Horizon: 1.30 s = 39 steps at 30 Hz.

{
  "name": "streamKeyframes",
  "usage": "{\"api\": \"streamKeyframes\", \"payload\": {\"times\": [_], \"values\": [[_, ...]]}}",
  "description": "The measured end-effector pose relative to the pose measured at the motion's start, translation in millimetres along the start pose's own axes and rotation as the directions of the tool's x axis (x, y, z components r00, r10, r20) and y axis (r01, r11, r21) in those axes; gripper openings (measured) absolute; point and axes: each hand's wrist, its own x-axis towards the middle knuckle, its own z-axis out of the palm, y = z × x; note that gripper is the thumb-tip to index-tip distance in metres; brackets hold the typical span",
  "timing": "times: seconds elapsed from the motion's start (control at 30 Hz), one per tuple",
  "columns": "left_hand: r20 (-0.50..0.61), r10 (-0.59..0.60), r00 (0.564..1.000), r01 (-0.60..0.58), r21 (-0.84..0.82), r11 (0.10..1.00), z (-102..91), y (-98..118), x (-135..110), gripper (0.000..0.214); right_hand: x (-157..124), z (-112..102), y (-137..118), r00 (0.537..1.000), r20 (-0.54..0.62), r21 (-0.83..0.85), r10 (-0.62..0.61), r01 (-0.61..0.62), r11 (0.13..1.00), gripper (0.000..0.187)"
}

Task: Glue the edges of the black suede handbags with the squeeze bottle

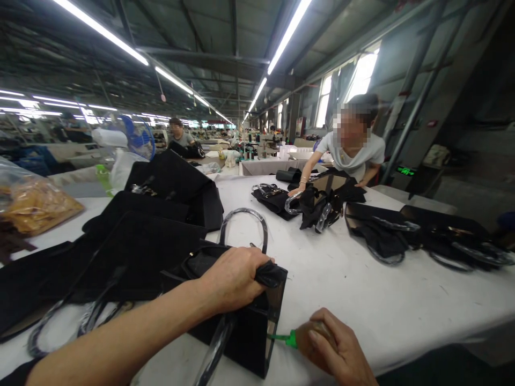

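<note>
A black handbag [245,335] lies on the white table in front of me, its handles wrapped in clear plastic. My left hand [235,279] is closed on dark fabric at the bag's upper edge. In my right hand [341,346] is a brownish squeeze bottle [316,346] with a green cap and a thin nozzle. The nozzle tip points left and meets the bag's side edge, where a tan strip shows. Whether liquid is coming out I cannot tell.
Several black bags [140,236] are heaped on the left; more bags [378,233] lie at right. Across the white table [330,289], a co-worker [354,145] leans over bags. A plastic sack [36,198] and a blue fan [139,136] stand at left.
</note>
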Motion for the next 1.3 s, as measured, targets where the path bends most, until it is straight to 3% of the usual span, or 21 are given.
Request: {"api": "streamKeyframes", "payload": {"times": [0.2, 0.33, 0.5, 0.67, 0.77, 0.83, 0.97, 1.1, 1.23, 1.3], "values": [[-0.010, -0.003, 1.000, 0.003, -0.006, 1.000, -0.3, 1, -1, 0.018, -4, -9, -3, 0.999, 0.012, -0.021, 0.051, -0.050, 0.999, 0.024], [-0.031, -0.007, 0.999, 0.007, 0.004, 1.000, -0.1, 2, -2, 0.017, -6, -14, -4, 0.994, 0.098, 0.000, 0.056, -0.056, 0.998, 0.023], [-0.043, -0.007, 0.999, 0.007, 0.001, 1.000, -1.6, 3, -3, 0.016, -5, -17, -1, 0.998, 0.015, -0.024, 0.065, -0.065, 0.998, 0.022], [-0.056, -0.012, 0.998, 0.011, -0.011, 1.000, -1.9, 4, -5, 0.017, -7, -21, -2, 0.994, 0.104, -0.016, 0.034, -0.032, 0.999, 0.020], [-0.052, -0.006, 0.999, 0.007, 0.015, 1.000, -2.7, 5, -6, 0.018, -7, -23, -3, 0.998, 0.056, -0.030, 0.031, -0.030, 0.999, 0.020], [-0.053, 0.011, 0.999, -0.009, 0.035, 0.999, -3.5, 6, -8, 0.018, -7, -24, -3, 0.999, 0.039, -0.041, 0.026, -0.024, 0.999, 0.019], [-0.068, 0.068, 0.995, -0.065, 0.039, 0.997, -3.6, 5, -12, 0.018, -9, -25, -3, 0.993, 0.116, -0.037, -0.010, 0.014, 0.999, 0.019], [-0.079, 0.131, 0.988, -0.129, 0.028, 0.991, -2.2, 3, -17, 0.017, -12, -24, -4, 0.998, 0.063, -0.061, -0.017, 0.021, 0.998, 0.019], [-0.103, 0.178, 0.979, -0.175, 0.033, 0.984, -3.3, 0, -23, 0.015, -12, -25, -6, 0.991, 0.124, -0.053, -0.047, 0.054, 0.997, 0.019], [-0.109, 0.190, 0.976, -0.188, 0.026, 0.982, -4.5, -1, -24, 0.015, -10, -25, -6, 0.996, 0.075, -0.067, -0.052, 0.057, 0.996, 0.020]]}}
